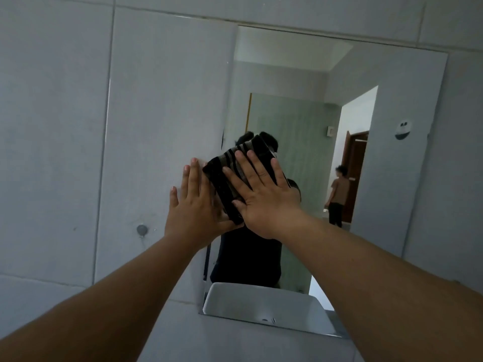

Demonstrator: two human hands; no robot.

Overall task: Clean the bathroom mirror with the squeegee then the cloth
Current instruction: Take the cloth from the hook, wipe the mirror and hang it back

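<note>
The bathroom mirror (392,100) hangs on a grey tiled wall. A dark folded cloth (224,184) with pale stripes lies flat against the glass near the mirror's left edge. My right hand (264,194) presses on it with the palm flat and the fingers spread. My left hand (192,205) rests flat on the wall tile just left of the cloth, fingers apart and holding nothing; its thumb reaches under the cloth's lower corner. No squeegee is in view.
A white basin (261,301) is reflected at the mirror's bottom. A person (338,197) by a doorway is reflected at right. A round sticker (403,129) sits near the mirror's right edge. A round metal fitting (142,229) is on the left wall.
</note>
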